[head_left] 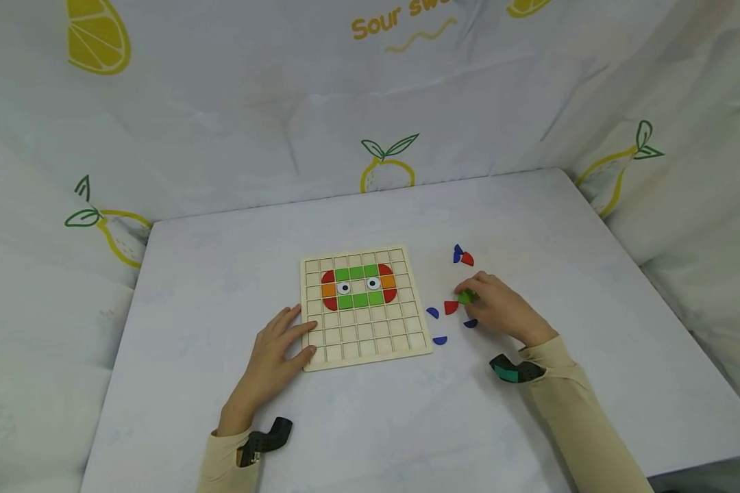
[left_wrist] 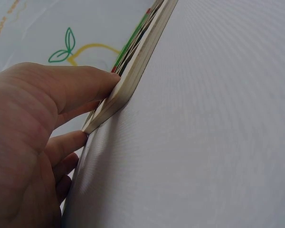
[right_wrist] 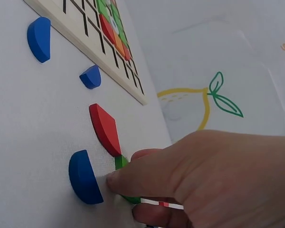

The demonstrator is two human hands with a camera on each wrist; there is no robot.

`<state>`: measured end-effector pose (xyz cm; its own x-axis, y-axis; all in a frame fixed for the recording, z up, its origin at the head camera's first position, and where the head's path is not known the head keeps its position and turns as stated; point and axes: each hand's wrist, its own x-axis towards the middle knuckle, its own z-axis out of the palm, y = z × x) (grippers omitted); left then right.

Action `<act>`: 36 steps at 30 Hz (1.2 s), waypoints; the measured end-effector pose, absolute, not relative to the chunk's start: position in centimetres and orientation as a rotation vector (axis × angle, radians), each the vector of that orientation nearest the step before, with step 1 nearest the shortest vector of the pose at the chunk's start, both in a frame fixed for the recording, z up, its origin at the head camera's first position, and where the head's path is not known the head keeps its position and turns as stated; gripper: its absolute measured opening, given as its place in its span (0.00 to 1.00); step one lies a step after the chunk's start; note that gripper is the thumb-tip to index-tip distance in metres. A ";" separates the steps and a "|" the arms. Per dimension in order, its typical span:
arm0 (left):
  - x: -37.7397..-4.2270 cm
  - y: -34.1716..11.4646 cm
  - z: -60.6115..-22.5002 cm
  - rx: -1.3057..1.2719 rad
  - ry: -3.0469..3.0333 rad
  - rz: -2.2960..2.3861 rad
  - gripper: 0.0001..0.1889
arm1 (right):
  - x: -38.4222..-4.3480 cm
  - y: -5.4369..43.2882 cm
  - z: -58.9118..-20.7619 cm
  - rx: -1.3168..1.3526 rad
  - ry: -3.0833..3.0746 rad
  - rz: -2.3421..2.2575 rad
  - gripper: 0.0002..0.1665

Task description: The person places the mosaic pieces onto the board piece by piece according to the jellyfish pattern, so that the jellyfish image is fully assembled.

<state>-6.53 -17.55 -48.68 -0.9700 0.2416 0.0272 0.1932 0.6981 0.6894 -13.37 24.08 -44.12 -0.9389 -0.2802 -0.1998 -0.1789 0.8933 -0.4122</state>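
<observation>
A pale wooden grid board (head_left: 370,332) lies on the table, bearing a pattern of green, red and orange tiles and two eye tiles (head_left: 373,283). My left hand (head_left: 274,352) rests at the board's left edge, fingers spread; in the left wrist view the thumb (left_wrist: 92,83) touches the corner. To the right of the board, my right hand (head_left: 499,308) pinches a green piece (head_left: 466,296) low over the table. The fingers partly cover it. Beside it lie a red quarter-round piece (right_wrist: 104,129) and a blue half-round piece (right_wrist: 84,176).
Two more blue pieces (head_left: 432,312) (head_left: 440,340) lie near the board's right edge. Farther back sit a red piece (head_left: 467,259) and blue pieces (head_left: 457,254). A white lemon-print curtain (head_left: 253,123) stands behind the table.
</observation>
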 end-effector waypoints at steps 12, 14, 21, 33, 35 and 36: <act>-6.6 -17.7 -48.6 0.363 2.831 1.131 0.23 | -14.4 24.4 -43.8 -0.329 2.736 -0.750 0.25; -6.6 -17.7 -48.6 0.366 2.831 1.128 0.23 | -14.6 24.3 -43.7 -0.339 2.733 -0.774 0.25; -6.6 -17.6 -48.8 0.363 2.825 1.141 0.23 | -15.0 23.3 -43.3 -0.377 2.726 -0.841 0.25; -6.7 -17.6 -48.8 0.377 2.837 1.129 0.24 | -15.9 21.3 -43.0 -0.444 2.668 -0.963 0.29; -6.7 -17.7 -48.9 0.374 2.835 1.130 0.24 | -16.0 20.9 -42.9 -0.446 2.658 -0.971 0.29; -6.7 -17.7 -48.9 0.374 2.834 1.130 0.23 | -16.1 20.8 -42.8 -0.446 2.654 -0.969 0.28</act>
<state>-6.70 -17.67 -48.86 -0.9681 0.2489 0.0274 0.1995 0.7004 0.6854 -16.05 20.76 -42.85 -0.9131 -0.3775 -0.1539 -0.1894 0.7272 -0.6598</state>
